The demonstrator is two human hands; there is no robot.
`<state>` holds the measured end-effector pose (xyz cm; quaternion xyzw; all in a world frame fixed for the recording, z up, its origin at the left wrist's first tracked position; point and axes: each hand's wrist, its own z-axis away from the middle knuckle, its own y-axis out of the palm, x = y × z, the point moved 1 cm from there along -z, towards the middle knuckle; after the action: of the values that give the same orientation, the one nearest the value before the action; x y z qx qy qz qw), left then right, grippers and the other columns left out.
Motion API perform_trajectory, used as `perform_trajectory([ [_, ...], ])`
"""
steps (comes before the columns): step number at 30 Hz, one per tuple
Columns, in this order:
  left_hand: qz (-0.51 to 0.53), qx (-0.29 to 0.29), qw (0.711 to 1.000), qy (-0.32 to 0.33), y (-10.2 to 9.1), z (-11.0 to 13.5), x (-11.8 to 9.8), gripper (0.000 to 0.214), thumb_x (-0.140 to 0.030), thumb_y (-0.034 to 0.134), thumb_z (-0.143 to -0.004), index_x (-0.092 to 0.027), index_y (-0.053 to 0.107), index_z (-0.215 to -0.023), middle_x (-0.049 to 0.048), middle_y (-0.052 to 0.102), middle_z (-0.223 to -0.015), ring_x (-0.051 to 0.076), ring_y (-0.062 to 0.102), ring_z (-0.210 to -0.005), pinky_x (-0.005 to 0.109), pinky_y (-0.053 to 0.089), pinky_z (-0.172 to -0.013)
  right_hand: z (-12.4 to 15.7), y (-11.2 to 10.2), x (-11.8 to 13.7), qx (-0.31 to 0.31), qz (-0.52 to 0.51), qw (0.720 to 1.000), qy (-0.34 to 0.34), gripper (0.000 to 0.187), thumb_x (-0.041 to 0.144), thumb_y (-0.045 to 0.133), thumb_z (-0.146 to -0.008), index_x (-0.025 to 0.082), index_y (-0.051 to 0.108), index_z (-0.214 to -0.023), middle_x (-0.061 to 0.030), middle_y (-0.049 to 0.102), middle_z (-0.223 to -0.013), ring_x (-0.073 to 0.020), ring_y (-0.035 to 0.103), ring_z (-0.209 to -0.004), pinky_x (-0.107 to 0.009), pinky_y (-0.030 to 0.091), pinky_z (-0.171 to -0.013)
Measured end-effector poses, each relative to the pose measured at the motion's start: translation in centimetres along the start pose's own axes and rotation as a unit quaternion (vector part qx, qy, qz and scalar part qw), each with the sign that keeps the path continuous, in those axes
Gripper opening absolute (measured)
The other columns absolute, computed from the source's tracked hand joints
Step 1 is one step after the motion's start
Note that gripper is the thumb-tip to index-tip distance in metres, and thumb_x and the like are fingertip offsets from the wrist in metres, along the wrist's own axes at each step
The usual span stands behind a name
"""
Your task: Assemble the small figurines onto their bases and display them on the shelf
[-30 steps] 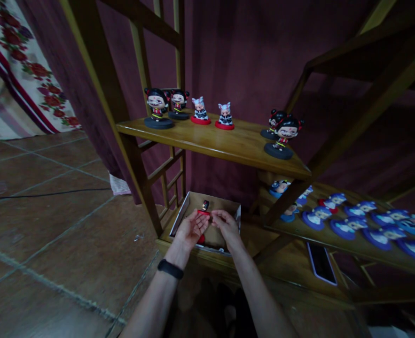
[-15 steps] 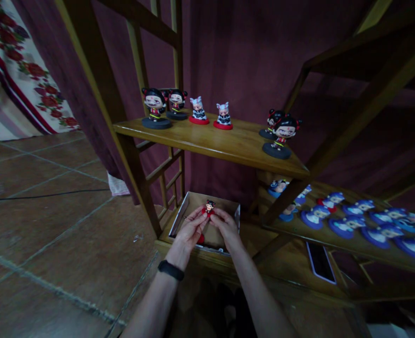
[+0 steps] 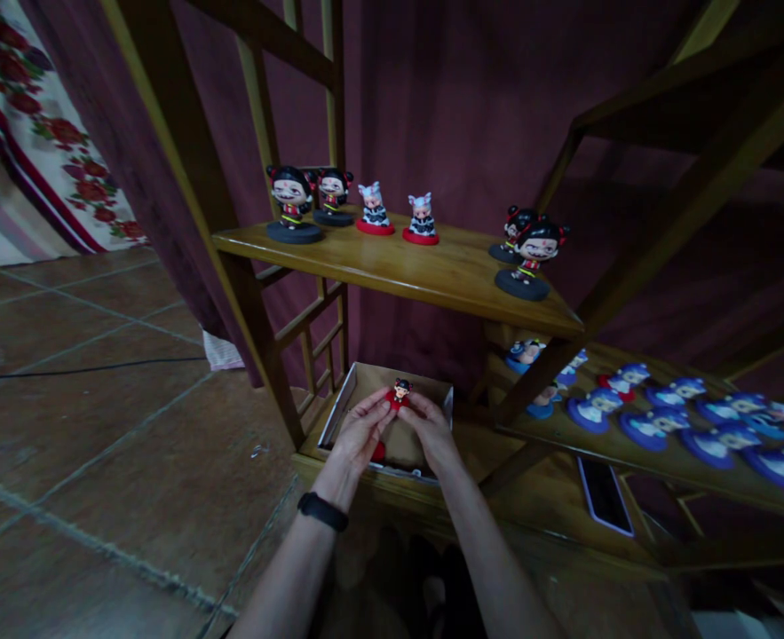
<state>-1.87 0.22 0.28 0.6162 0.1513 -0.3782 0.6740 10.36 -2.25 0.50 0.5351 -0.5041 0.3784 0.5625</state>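
Between my two hands is a small figurine [image 3: 401, 390] with black hair buns and a red base. My left hand [image 3: 360, 428] pinches its left side, and my right hand [image 3: 430, 426] grips the right side with thumb and fingers. Both are held over a shallow cardboard box [image 3: 448, 404] on the lower board. Inside the box, a red piece [image 3: 379, 453] shows partly beneath my left hand. A dark band [image 3: 323, 511] circles my left wrist.
Above the box is a wooden shelf [image 3: 365, 262] bearing black-haired figurines [image 3: 291, 204] and white-haired ones [image 3: 422, 217]. Several blue figurines [image 3: 595, 408] stand on a lower shelf at right. Below them lies a phone [image 3: 605, 495]. A shelf post [image 3: 251, 319] rises left of the box.
The figurine has shifted slightly to the right and tilted, showing more of its red base. Both hands still hold it and have barely moved.
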Motion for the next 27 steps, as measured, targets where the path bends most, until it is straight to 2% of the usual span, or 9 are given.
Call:
perform_trajectory([
  [7,-0.006,0.007,1.0,-0.004,0.04,0.16,-0.14,0.038,0.001,0.063,-0.067,-0.013,0.062,-0.102,0.0078,0.068,-0.092,0.013,0.063,-0.084,0.023,0.049,-0.082,-0.01,0.2,0.08,0.026,-0.026,0.999,0.003,0.036,0.029,0.065,-0.065,0.024,0.062,-0.101,-0.0023,0.064,-0.108,-0.0198,0.056,-0.103,-0.038,0.037,-0.096],
  [11,-0.005,0.006,1.0,-0.006,0.0,0.11,-0.07,0.036,0.0,0.063,-0.067,-0.013,0.062,-0.1,0.0071,0.067,-0.092,0.012,0.063,-0.083,0.023,0.049,-0.081,0.08,0.47,0.36,0.013,-0.041,0.999,0.015,0.038,0.03,0.069,-0.061,0.025,0.063,-0.098,-0.0024,0.064,-0.108,-0.0204,0.056,-0.103,-0.038,0.038,-0.096],
  [19,-0.009,0.006,1.0,-0.022,-0.39,-0.07,0.1,0.032,-0.005,0.063,-0.069,-0.012,0.062,-0.1,0.0091,0.067,-0.093,0.013,0.063,-0.083,0.024,0.05,-0.08,0.18,0.43,0.15,0.012,-0.047,0.997,0.058,0.043,0.038,0.067,-0.063,0.023,0.061,-0.103,-0.0058,0.064,-0.105,-0.0212,0.058,-0.095,-0.036,0.048,-0.08],
  [27,-0.011,-0.004,0.999,-0.037,-0.3,0.0,-0.03,0.028,-0.006,0.061,-0.071,-0.011,0.063,-0.098,0.0094,0.068,-0.088,0.013,0.064,-0.078,0.024,0.051,-0.077,0.26,0.27,0.09,0.007,-0.031,0.998,0.057,0.043,0.04,0.066,-0.064,0.023,0.061,-0.103,-0.0058,0.064,-0.106,-0.0211,0.058,-0.095,-0.035,0.048,-0.079],
])
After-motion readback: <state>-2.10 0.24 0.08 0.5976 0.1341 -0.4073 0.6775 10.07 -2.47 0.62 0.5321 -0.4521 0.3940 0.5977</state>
